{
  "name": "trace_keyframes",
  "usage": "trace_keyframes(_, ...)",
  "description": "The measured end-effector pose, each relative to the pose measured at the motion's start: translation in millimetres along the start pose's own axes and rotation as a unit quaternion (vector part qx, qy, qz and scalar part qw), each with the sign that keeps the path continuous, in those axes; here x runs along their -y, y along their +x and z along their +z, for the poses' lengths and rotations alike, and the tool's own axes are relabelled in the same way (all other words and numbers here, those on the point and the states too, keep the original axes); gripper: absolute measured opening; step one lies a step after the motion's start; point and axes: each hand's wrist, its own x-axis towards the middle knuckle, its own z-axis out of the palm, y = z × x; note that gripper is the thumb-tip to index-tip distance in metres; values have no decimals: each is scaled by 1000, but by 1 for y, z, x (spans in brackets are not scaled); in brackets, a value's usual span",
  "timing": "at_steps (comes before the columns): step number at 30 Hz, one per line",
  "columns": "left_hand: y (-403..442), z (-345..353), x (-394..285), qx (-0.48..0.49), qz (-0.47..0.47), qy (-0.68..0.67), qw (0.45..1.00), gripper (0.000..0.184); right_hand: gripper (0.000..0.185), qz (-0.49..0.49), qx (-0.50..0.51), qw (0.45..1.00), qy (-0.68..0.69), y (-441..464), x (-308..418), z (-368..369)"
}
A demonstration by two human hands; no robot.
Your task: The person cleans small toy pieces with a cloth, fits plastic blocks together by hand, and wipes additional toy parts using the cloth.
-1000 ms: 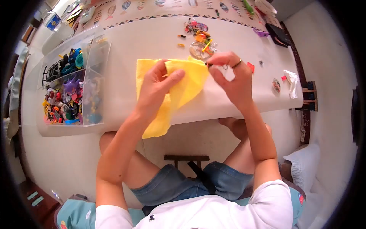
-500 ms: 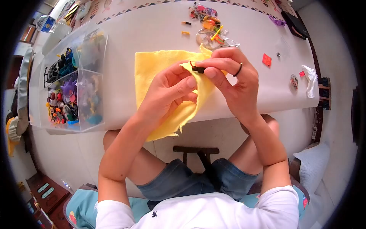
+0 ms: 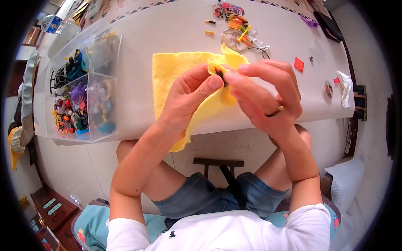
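A yellow cloth lies partly on the white table and hangs over its front edge. My left hand is closed, pinching a raised fold of the cloth between thumb and fingers. Against that fold sits a small dark object, its details too small to make out. My right hand, with a ring on one finger, has its thumb and fingertips at the dark object and the cloth; its fingers are bent and slightly blurred.
A clear divided box of small toys stands at the left. Small colourful pieces lie at the back. At the right are a red piece, a white crumpled wrapper and a black case.
Both hands have come together at the cloth's fold, where the dark object now rests against the yellow fabric. The right hand's fingers have curled differently. The view has shifted.
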Motion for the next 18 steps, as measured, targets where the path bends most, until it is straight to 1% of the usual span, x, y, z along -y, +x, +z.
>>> trace_keyframes(2,1,1,3,13,36,28,999,20,24,75,-25,994,72,2,3,-3)
trace_keyframes(6,3,-2,7,45,92,99,990,20,20,104,-9,991,85,2,0,-8)
trace_keyframes(9,3,-3,8,54,99,101,988,19,19,120,6,987,103,1,1,-7)
trace_keyframes(12,0,6,0,23,41,98,994,20,19,131,14,983,129,0,1,-5)
trace_keyframes(15,-1,8,4,-1,72,135,988,21,20,141,23,979,148,1,3,-5)
trace_keyframes(18,0,2,7,14,85,108,990,19,21,124,18,980,157,-1,2,-3)
